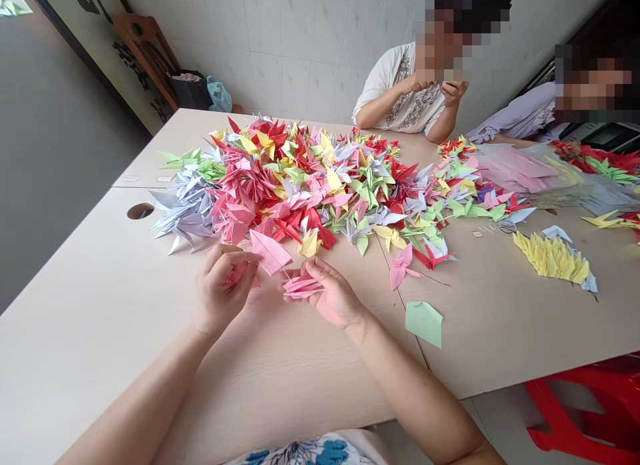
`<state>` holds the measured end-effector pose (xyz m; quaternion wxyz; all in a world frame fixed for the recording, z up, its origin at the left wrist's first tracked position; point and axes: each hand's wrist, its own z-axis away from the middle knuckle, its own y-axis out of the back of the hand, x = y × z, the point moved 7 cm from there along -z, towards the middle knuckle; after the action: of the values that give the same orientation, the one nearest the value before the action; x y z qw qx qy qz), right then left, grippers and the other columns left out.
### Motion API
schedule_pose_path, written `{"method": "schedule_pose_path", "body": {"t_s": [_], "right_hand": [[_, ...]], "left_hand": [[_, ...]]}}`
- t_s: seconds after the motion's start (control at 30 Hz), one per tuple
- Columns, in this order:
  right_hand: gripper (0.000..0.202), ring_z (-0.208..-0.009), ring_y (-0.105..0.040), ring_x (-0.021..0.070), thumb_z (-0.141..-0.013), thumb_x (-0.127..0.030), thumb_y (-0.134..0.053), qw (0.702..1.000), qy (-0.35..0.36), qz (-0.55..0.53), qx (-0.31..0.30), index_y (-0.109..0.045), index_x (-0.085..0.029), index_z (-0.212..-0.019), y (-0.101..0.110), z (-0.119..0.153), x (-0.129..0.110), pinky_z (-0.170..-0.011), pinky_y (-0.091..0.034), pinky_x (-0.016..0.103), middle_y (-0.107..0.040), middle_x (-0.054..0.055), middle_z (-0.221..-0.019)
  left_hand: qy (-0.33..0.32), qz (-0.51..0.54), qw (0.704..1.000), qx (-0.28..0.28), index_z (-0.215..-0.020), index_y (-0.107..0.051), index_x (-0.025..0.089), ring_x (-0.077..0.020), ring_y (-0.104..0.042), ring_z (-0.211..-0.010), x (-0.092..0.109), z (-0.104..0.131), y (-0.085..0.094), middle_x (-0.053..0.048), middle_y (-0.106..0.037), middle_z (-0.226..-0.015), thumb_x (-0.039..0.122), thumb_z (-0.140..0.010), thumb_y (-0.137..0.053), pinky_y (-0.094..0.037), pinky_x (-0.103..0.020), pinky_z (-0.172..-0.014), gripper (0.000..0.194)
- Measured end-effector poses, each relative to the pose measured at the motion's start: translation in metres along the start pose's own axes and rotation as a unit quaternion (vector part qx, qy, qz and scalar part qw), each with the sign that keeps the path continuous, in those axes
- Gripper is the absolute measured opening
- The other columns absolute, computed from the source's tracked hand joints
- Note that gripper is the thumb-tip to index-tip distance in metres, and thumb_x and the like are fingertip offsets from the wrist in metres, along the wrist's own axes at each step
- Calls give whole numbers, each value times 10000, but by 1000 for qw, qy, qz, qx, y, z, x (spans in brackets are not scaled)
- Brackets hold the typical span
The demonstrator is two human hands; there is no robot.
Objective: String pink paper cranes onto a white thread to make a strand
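Note:
My left hand (227, 282) pinches a pink folded paper crane (270, 253), its broad wing pointing right; more pink paper shows behind the fingers. Just to the right, my right hand (333, 292) is closed on several flat pink paper cranes (303, 287) bunched together. A thin line seems to run between the two hands, too fine to make out clearly. Right beyond my hands spreads a large heap of paper cranes (300, 178) in pink, red, yellow, green and pale lilac. A single pink crane (401, 266) lies to the right of my right hand, beside a dark thin wire.
A green paper piece (424, 323) lies near the table seam. Farther right are a row of yellow cranes (550, 257) and a clear plastic bag (540, 175) of pink paper. Two people sit across the table (100, 285). A red stool (585, 412) stands at lower right.

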<state>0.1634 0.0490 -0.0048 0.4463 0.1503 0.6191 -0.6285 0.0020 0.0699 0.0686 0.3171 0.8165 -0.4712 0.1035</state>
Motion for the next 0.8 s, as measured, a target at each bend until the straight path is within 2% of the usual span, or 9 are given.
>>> {"method": "schedule_pose_path", "body": {"t_s": [0.13,0.27,0.47,0.6,0.7,0.8], "right_hand": [[303,-695,-679,186,-838,-474,-608,999,-11,5,-45,-431,-227,-833,-10,5,-1,-603,-503,308,-717,60,-949],[243,-703,-654,144,-800,-354,-663,998,-27,27,-53,-472,-213,-850,-12,6,-4,-644,-465,259,-712,69,-964],[207,-754,-652,167,-762,-289,-647,994,-68,-17,-79,-499,-200,-874,-11,7,-4,-655,-448,274,-706,97,-1030],[166,-712,-626,173,-708,-238,-651,996,-75,-19,-33,-538,-194,-821,-4,5,-2,-636,-435,294,-719,90,-926],[86,-732,-629,173,-697,-197,-636,999,-47,-18,18,-559,-189,-735,3,2,-3,-593,-417,269,-697,54,-775],[99,-803,-661,192,-714,-222,-663,999,-28,-23,21,-577,-198,-758,3,1,-3,-650,-480,296,-678,26,-766]], "left_hand": [[-2,2,1000,-4,-878,-658,220,-132,-555,-655,-1,3,-1,-3,-569,-759,80,-798,-633,-458,-259,-578,163],[-18,8,1000,-5,-885,-659,224,-138,-566,-670,0,3,-1,-2,-569,-760,59,-788,-639,-466,-264,-595,193],[-8,0,1000,-4,-880,-663,226,-140,-564,-662,-3,3,1,-5,-574,-765,77,-792,-638,-462,-265,-583,175],[5,-4,1000,-9,-884,-672,228,-142,-572,-665,-7,5,0,-11,-586,-771,114,-801,-638,-468,-264,-575,145],[-4,-8,1000,-4,-878,-673,231,-144,-577,-654,-7,6,1,-9,-585,-759,111,-792,-646,-473,-270,-578,149],[-28,-7,1000,5,-889,-670,235,-144,-575,-645,-3,6,2,-5,-574,-747,76,-778,-644,-468,-273,-575,196]]}}
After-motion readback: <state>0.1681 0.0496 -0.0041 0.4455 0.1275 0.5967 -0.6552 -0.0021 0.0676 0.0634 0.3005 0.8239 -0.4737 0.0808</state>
